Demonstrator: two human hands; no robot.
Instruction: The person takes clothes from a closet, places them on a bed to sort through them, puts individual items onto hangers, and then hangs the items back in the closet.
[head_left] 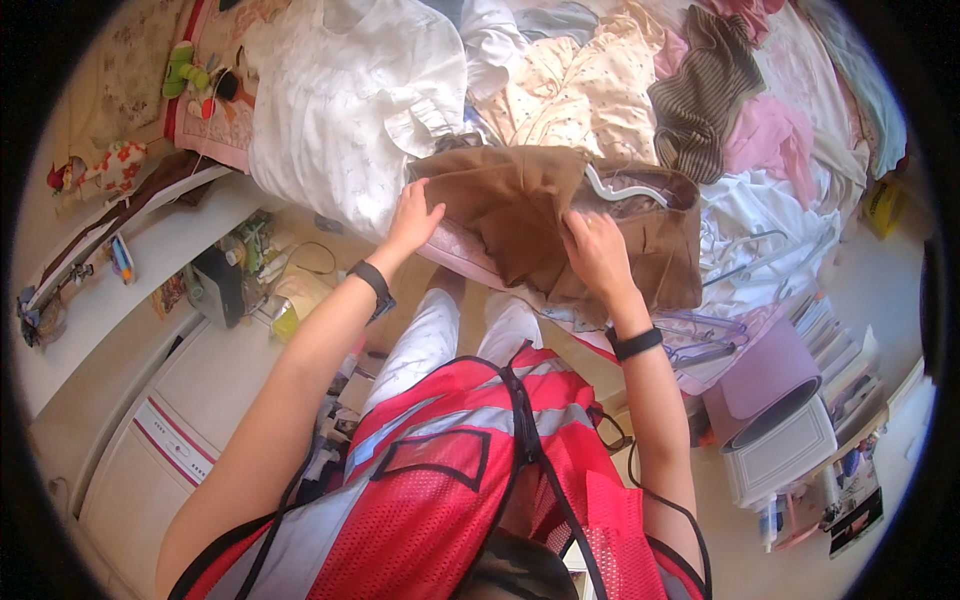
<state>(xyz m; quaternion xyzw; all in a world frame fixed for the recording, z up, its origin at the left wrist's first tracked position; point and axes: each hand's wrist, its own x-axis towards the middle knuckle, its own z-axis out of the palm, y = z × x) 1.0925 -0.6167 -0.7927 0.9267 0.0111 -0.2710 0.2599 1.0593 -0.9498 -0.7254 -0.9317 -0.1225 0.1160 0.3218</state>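
Observation:
A brown garment (520, 205) lies on the edge of a bed heaped with clothes. My left hand (415, 218) presses on its left edge, fingers spread over the cloth. At the garment's middle fold my right hand (596, 252) grips the fabric. A white plastic hanger (620, 190) pokes out of the brown cloth just above my right hand. Both wrists carry black bands. My red mesh vest fills the lower part of the view.
A white blouse (340, 100), a cream dotted top (575, 90), a striped brown piece (705, 95) and pink clothes (770, 135) cover the bed. Loose hangers (745, 255) lie to the right. A white shelf (150, 250) with clutter stands at left, a white and purple appliance (775, 430) at lower right.

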